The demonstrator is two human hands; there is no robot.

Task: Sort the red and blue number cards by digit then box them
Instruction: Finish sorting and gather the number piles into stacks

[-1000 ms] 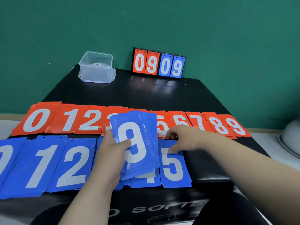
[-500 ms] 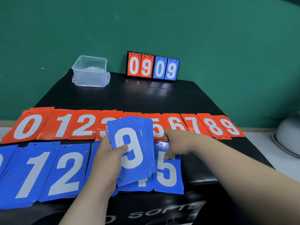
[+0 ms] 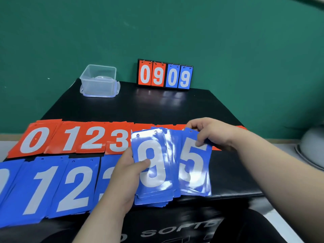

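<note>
- Head view: left hand [image 3: 121,174] grips a fanned blue stack [image 3: 152,165], 9 on top; the glossy cards could slide from under the thumb.
- Right hand [image 3: 212,132] pinches the blue 5 cards [image 3: 194,169] by their top edge (a thin hold, I judge), just right of the stack; they may spill.

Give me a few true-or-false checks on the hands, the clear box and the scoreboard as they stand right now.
1. The left hand holds a blue stack with a 9 on top. True.
2. The right hand pinches a red 5 card. False: the 5 card is blue.
3. The clear box stands at the far left of the table, apart from the card rows. True.
4. The scoreboard reads 1234. False: it reads 0909.
5. The red row lies nearer the person than the blue row. False: the red row is farther away.
</note>
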